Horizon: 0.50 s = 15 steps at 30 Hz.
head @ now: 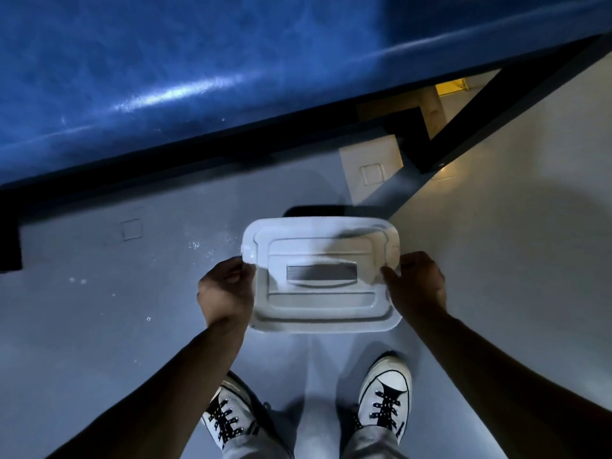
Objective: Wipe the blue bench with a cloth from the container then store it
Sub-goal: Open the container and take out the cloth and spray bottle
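While both forearms reach down and forward from the bottom corners of the view, the left hand point(227, 289) grips the left short edge of the container point(321, 276) and the right hand point(415, 283) grips the right short edge, fingers curled over the rim on each side, thumbs toward the lid top. Container is white plastic, rectangular with rounded corners, lid on; its long axis runs left-right across the view, roughly parallel to the person's shoulders, lid facing up at the camera. A recessed grey handle slot sits at the lid centre, also running left-right. Container is held between the hands above the grey floor point(99, 326), just ahead of the two white lace-up sneakers point(385, 395), casting a shadow on the floor beyond it. Blue bench point(165, 61) fills the top left, its glossy front edge running diagonally from lower left to upper right, black frame under it; well apart from the container. Cloth is not visible with the lid closed. No readable brand, label or writing on the lid or anywhere else.
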Each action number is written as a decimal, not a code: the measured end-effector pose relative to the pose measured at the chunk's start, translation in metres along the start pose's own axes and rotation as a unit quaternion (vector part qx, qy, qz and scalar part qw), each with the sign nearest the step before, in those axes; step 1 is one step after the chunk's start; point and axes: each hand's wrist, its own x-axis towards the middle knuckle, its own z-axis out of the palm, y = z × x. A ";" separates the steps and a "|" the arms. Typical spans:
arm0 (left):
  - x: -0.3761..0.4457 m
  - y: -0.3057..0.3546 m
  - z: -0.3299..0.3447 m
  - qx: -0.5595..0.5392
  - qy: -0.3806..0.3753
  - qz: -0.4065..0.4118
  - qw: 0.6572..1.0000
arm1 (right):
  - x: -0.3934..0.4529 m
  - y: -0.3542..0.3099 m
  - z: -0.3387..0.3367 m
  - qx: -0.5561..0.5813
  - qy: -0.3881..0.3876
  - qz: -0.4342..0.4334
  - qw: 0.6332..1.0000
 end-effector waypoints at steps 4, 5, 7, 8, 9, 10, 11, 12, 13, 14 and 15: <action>-0.026 0.058 0.020 -0.043 -0.044 0.097 0.993 | -0.008 0.025 -0.042 0.063 0.040 0.059 0.995; -0.035 0.075 0.031 -0.041 -0.065 0.126 0.989 | -0.010 0.034 -0.054 0.095 0.054 0.086 0.990; -0.050 0.108 0.061 -0.021 -0.116 0.187 0.975 | -0.009 0.056 -0.077 0.151 0.082 0.135 0.976; -0.057 0.123 0.078 0.010 -0.142 0.225 0.964 | -0.007 0.068 -0.087 0.176 0.095 0.155 0.968; -0.064 0.138 0.096 0.046 -0.166 0.263 0.949 | -0.004 0.079 -0.097 0.200 0.107 0.172 0.959; -0.071 0.149 0.114 0.076 -0.190 0.296 0.933 | 0.002 0.091 -0.105 0.224 0.120 0.185 0.949; -0.078 0.160 0.133 0.095 -0.214 0.322 0.917 | 0.007 0.101 -0.111 0.247 0.132 0.197 0.939; -0.082 0.167 0.153 0.108 -0.239 0.334 0.905 | 0.014 0.113 -0.115 0.265 0.139 0.212 0.930; -0.088 0.174 0.171 0.123 -0.260 0.334 0.898 | 0.022 0.126 -0.117 0.279 0.142 0.222 0.923; -0.090 0.177 0.190 0.142 -0.276 0.325 0.893 | 0.030 0.136 -0.117 0.294 0.143 0.234 0.916; -0.091 0.178 0.209 0.164 -0.287 0.317 0.889 | 0.039 0.148 -0.114 0.316 0.145 0.248 0.904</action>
